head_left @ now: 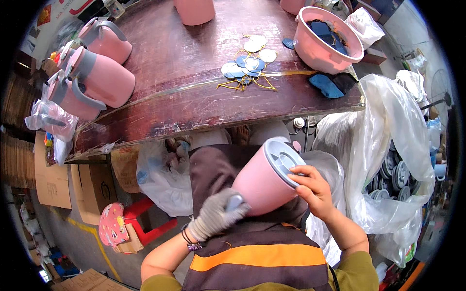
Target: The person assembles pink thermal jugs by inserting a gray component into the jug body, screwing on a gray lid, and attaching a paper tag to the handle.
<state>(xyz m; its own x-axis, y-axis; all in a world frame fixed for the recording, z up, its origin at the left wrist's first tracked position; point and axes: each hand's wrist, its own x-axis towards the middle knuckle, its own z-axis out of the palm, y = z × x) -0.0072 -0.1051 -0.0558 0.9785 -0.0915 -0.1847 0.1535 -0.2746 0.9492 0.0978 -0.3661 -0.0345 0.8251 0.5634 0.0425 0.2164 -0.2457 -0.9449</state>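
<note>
A pink jug [264, 182] with a grey lid [285, 157] lies tilted across my lap, its lid end up and to the right. My left hand [218, 216], in a grey knitted glove, is at the jug's lower end. Its fingers are closed round a small grey-blue piece [234, 202] against the pink wall; I cannot make out its kind. Bare and bent, the fingers of my right hand [314, 190] grip the jug at the lid's rim.
Several pink jugs [104, 77] with grey handles stand or lean at the table's left. Round tags [250, 63] with yellow strings lie mid-table [170, 104]. A pink basin [323, 56] holds dark pieces. Grey lids [400, 174] fill a clear bag; a red stool [145, 220] stands lower left.
</note>
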